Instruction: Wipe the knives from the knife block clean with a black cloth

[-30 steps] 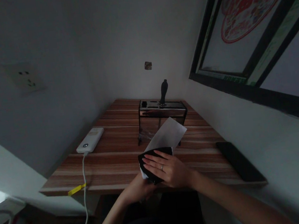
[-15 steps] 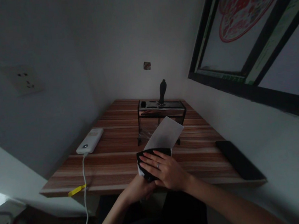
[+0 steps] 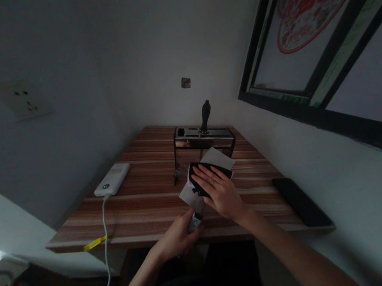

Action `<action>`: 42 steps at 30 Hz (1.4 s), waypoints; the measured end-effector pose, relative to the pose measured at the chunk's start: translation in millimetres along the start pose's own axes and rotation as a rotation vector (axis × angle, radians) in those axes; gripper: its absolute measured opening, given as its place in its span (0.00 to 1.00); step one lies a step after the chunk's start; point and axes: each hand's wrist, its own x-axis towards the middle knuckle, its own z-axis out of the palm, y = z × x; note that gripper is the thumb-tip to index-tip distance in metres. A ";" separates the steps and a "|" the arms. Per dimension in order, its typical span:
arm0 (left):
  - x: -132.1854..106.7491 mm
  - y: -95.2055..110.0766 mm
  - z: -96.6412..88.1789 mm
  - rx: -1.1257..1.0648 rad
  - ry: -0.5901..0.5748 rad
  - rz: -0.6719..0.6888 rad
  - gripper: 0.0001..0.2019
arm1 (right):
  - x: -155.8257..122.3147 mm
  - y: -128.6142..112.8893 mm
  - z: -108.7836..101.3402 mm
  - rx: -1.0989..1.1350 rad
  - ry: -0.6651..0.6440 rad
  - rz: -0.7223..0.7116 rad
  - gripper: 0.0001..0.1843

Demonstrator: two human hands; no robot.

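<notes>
My left hand (image 3: 178, 237) grips the handle of a cleaver (image 3: 218, 157) near the table's front edge. The cleaver's broad pale-grey blade points away and to the right. Across the middle of the blade lies a black cloth or pad (image 3: 226, 171) with a white edge, and my right hand (image 3: 222, 199) presses it there with outstretched fingers. The cloth and fingers hide the middle of the blade. Just behind it stands a dark-framed knife rack (image 3: 204, 135), with a black handle (image 3: 205, 115) rising from its top.
On the wood-grain table (image 3: 150, 206), a white power bank (image 3: 112, 179) lies left with a white cable (image 3: 106, 234) running over the front edge. A yellow tag (image 3: 94, 243) is beside the cable. A black phone-like slab (image 3: 301, 202) lies right. Walls border the table.
My right hand has slid the black cloth up along the blade, away from the handle and to the right. The lower blade and handle now show. My left hand keeps its grip.
</notes>
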 end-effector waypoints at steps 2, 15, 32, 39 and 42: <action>-0.2 -2.0 1.3 0.001 0.000 0.004 0.07 | 2.2 7.5 -3.5 -0.017 0.023 0.047 0.30; -1.2 -6.0 2.4 -0.027 -0.011 -0.021 0.07 | 16.8 26.2 -10.0 -0.031 0.243 0.291 0.29; -3.6 -12.8 -3.9 -0.220 -0.108 0.010 0.15 | 3.0 -38.1 9.6 0.003 0.062 0.000 0.29; -0.1 -11.6 -7.5 -0.401 -0.199 0.032 0.20 | 2.3 -42.8 3.8 -0.021 0.063 -0.157 0.28; 2.1 -14.6 -5.1 -0.426 -0.181 0.018 0.20 | 3.2 -41.2 2.1 -0.019 0.037 -0.200 0.28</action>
